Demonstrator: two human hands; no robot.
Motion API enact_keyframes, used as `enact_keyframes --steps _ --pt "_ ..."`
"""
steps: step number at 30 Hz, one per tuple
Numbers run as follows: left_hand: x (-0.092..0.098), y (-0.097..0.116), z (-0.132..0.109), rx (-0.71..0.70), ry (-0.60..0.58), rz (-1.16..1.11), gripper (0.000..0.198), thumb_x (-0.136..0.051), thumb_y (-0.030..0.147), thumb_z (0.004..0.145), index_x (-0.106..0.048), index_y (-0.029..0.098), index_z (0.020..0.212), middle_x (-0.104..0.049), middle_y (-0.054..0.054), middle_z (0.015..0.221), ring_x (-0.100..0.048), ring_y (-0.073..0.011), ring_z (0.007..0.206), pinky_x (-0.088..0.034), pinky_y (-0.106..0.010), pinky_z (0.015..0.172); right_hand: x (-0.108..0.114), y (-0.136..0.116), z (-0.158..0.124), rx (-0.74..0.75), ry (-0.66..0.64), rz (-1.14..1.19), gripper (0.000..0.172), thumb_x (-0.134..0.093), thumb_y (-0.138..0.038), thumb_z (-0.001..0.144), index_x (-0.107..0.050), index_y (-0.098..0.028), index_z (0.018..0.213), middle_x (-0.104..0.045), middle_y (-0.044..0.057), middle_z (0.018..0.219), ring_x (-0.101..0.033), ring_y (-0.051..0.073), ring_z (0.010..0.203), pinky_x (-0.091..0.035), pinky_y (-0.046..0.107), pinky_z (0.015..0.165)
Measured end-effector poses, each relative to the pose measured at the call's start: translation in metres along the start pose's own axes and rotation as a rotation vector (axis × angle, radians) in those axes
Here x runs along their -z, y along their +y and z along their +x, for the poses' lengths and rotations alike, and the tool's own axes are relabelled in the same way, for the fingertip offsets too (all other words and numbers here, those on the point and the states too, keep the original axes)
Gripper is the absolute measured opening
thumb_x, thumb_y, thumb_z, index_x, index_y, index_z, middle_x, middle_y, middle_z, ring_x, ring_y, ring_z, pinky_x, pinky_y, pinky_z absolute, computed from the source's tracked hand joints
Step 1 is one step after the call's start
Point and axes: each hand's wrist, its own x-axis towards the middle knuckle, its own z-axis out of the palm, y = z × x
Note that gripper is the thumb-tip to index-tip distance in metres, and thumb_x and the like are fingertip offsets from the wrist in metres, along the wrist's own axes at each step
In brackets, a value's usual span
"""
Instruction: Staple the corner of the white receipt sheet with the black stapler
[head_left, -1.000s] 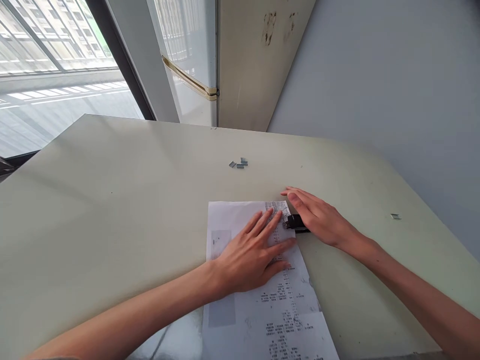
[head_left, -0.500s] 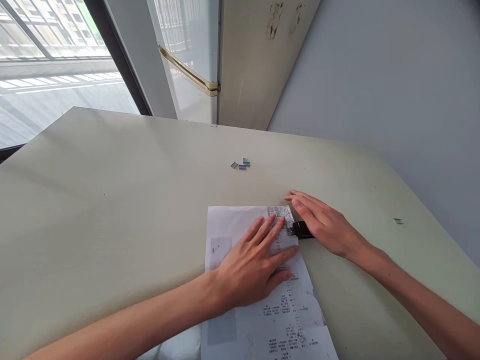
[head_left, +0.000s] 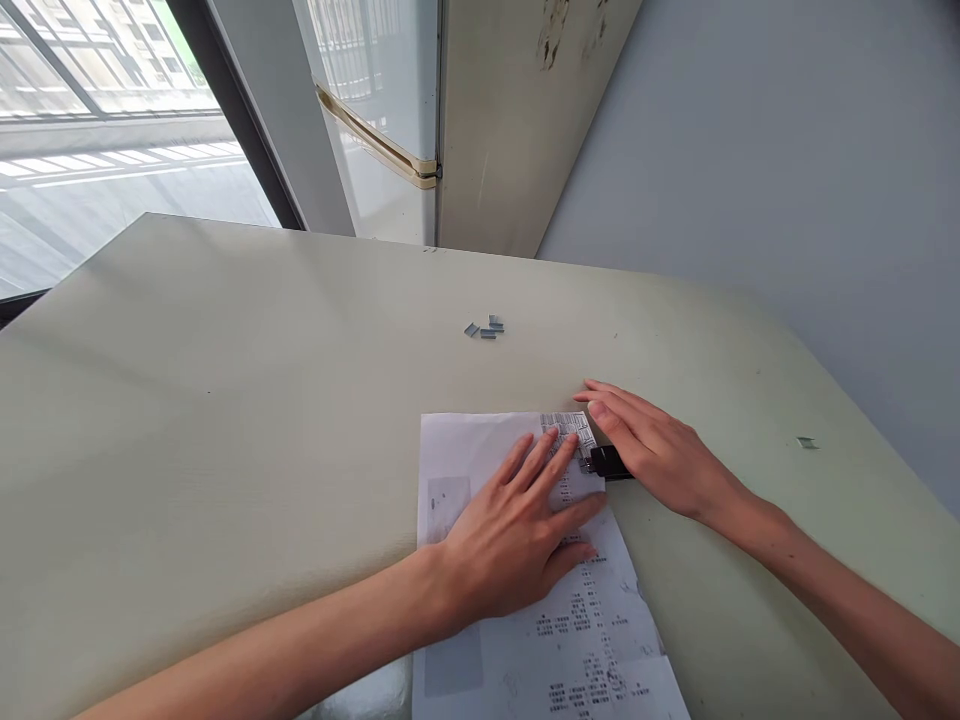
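Observation:
A printed sheet of paper (head_left: 465,445) lies on the table, and one or more layers beneath it cannot be made out. My left hand (head_left: 517,535) rests flat on it, fingers spread towards the top right corner. At that corner's right edge sits a small black stapler (head_left: 611,463), its metal front end over the paper. My right hand (head_left: 660,445) lies palm down over the stapler with fingers stretched out, hiding most of it. Beyond the paper are several short strips of staples (head_left: 487,330).
The pale table (head_left: 262,400) has another small staple strip (head_left: 807,443) at its right. A fridge (head_left: 487,130) stands behind the far edge, beside a grey-blue wall (head_left: 750,150). At the far left is a window (head_left: 112,120).
The view has shifted very slightly. Both hands, the paper and the stapler keep nearly the same places relative to one another.

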Motion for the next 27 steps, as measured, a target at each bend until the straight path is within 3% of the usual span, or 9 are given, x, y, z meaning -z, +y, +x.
enact_keyframes --steps 10,17,27 --pt "0.000 0.000 0.000 0.006 -0.029 0.018 0.046 -0.054 0.044 0.108 -0.058 0.024 0.149 -0.020 -0.016 0.176 -0.014 -0.0370 0.163 -0.020 -0.060 0.132 -0.003 -0.003 0.001 -0.007 0.008 -0.028 0.046 -0.033 -0.054 0.108 -0.072 -0.038 0.127 -0.062 -0.004 0.154 -0.052 0.033 0.148 -0.047 0.059 0.118" --pt "-0.002 -0.001 -0.001 0.003 -0.001 0.011 0.045 -0.054 0.044 0.108 -0.058 0.025 0.149 -0.019 -0.012 0.177 -0.014 -0.0351 0.163 -0.018 -0.059 0.133 0.000 -0.008 0.001 -0.040 -0.019 -0.040 0.047 -0.032 -0.054 0.108 -0.072 -0.038 0.127 -0.059 -0.005 0.157 -0.051 0.033 0.149 -0.046 0.060 0.119" --pt "-0.002 0.000 -0.001 0.000 -0.016 0.025 0.045 -0.049 0.044 0.110 -0.058 0.024 0.149 -0.022 -0.016 0.176 -0.014 -0.0367 0.163 -0.019 -0.060 0.132 0.000 -0.012 0.001 -0.057 -0.015 -0.085 0.048 -0.031 -0.051 0.108 -0.072 -0.035 0.128 -0.060 -0.004 0.156 -0.053 0.031 0.148 -0.047 0.055 0.119"
